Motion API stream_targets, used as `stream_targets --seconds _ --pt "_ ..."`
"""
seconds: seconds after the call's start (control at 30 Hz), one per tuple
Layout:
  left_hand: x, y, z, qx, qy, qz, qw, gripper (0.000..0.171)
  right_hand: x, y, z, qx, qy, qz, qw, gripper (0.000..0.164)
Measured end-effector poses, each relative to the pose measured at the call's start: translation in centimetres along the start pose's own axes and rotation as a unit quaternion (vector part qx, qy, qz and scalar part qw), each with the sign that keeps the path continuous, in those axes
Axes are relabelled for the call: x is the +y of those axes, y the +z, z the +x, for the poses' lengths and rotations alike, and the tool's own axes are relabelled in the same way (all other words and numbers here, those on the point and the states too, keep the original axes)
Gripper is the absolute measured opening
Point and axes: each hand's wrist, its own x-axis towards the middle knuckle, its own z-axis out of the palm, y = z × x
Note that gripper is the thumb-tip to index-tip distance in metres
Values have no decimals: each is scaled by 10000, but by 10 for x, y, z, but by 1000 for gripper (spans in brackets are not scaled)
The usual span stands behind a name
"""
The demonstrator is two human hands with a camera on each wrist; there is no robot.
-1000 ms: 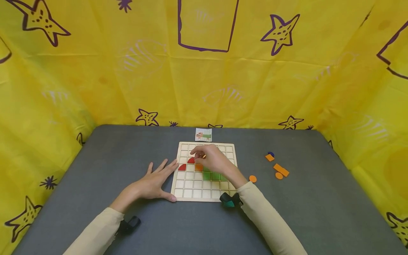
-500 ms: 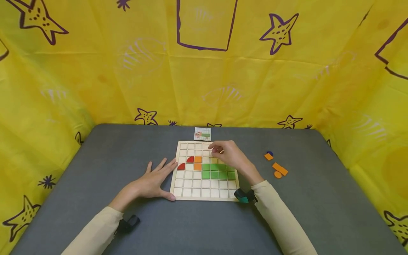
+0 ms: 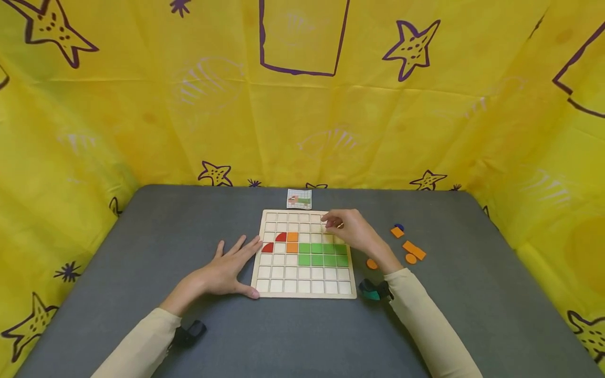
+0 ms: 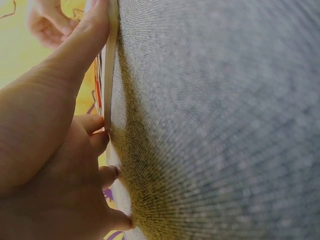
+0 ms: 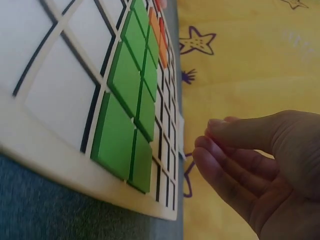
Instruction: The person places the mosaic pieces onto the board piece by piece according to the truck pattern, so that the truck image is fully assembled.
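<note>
My left hand (image 3: 222, 274) lies with fingers spread at the left edge of a wooden grid board (image 3: 302, 295), thumb near its front corner. In the left wrist view its thumb and fingertips touch the board's side. My right hand (image 3: 353, 230) hovers over the board's far right part, fingers loosely bent, thumb close to the index finger. Nothing shows between those fingertips in the right wrist view. Green square tiles (image 3: 316, 260) fill two rows at the right of the grid. Left of them sit two orange square tiles (image 3: 292, 247) and two red quarter-circle tiles (image 3: 281, 238).
A small picture card (image 3: 299, 199) with a gridded drawing lies behind the board. To the right are two orange discs (image 3: 410, 258), an orange rectangle (image 3: 414, 250), an orange square (image 3: 397, 232) and a partly hidden blue piece (image 3: 399, 227). A yellow printed cloth (image 3: 283, 131) surrounds the table.
The right hand has drawn back to the right across the board, uncovering an orange square beside the upper red tile and the green tiles. My left hand stays in place.
</note>
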Motion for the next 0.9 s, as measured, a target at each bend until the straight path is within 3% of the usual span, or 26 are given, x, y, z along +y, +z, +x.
stream_targets --seconds 0.47,0.9 --pt "0 1 0 -13 -67 1 10000 119 17 -13 -8 -4 43 -250 9997 23" --pt "-2 0 -1 -33 -71 -61 10000 119 38 -26 -20 383 0 -311 9988 21"
